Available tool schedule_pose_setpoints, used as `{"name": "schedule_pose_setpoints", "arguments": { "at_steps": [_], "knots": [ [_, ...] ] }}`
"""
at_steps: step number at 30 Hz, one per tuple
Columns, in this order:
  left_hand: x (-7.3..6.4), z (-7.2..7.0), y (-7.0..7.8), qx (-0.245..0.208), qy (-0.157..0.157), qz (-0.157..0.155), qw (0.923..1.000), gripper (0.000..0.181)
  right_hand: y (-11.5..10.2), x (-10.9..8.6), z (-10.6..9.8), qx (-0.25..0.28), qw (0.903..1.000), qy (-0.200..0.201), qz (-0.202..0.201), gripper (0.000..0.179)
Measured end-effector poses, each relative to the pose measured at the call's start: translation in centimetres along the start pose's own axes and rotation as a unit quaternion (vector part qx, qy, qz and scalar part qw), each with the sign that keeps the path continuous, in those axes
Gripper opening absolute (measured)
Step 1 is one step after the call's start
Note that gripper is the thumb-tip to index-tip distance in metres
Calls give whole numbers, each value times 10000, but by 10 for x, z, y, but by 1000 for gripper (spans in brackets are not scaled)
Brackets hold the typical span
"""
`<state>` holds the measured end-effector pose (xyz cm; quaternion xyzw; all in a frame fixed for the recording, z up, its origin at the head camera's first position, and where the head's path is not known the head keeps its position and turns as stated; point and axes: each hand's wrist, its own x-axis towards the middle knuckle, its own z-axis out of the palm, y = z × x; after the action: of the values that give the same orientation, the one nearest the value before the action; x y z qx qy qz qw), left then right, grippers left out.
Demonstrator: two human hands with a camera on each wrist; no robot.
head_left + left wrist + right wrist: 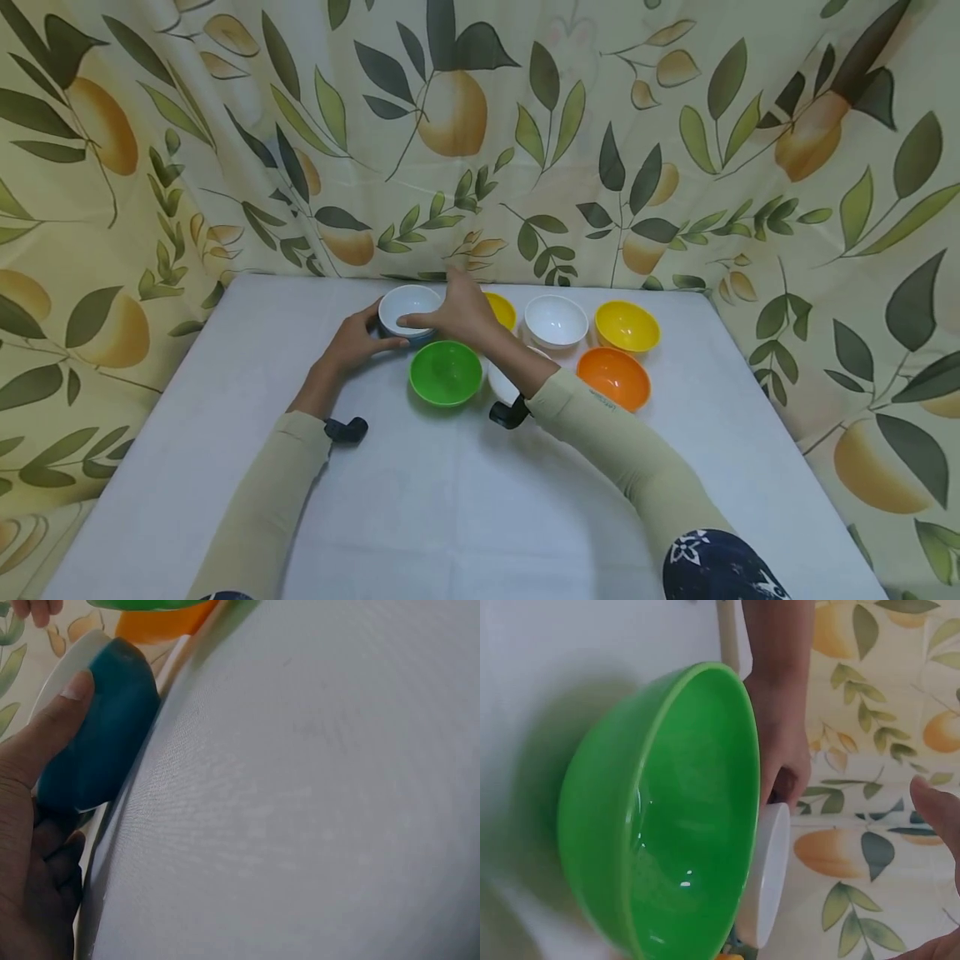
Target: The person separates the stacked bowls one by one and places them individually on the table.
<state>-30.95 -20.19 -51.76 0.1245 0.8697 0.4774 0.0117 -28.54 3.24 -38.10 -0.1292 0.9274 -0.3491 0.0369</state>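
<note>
At the back left of the table, a white bowl (409,305) sits nested inside a blue bowl (112,727). My left hand (351,340) grips the blue bowl from the side, its thumb (75,688) pressed on the outer wall and the other fingers curled round beyond. Above the nested pair hovers my right hand (463,312), thumb reaching left over the white bowl, thumb and fingers spread with nothing between them in the right wrist view. Just in front stands a green bowl (446,375), large in the right wrist view.
Right of the hands stand a yellow bowl (501,310) and a white bowl (502,385), both partly hidden by the right arm. Farther right are another white bowl (556,322), another yellow bowl (627,326) and an orange bowl (613,377). A patterned curtain (525,167) hangs behind the white table (420,517).
</note>
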Motion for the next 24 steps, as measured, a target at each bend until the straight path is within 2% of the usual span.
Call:
{"name": "schedule_pose_setpoints", "arguments": {
  "at_steps": [12, 18, 24],
  "knots": [
    [-1, -1, -1, 28, -45, 17, 10000, 105, -8, 19, 8, -449, 9984, -289, 177, 121],
    [0, -3, 0, 43, -59, 39, 10000, 104, -6, 27, 13, -605, 9974, -359, 149, 107],
    [0, -3, 1, 32, -68, 73, 9999, 101, -2, 35, 20, -1091, 9927, -510, 94, 95]
  ]
}}
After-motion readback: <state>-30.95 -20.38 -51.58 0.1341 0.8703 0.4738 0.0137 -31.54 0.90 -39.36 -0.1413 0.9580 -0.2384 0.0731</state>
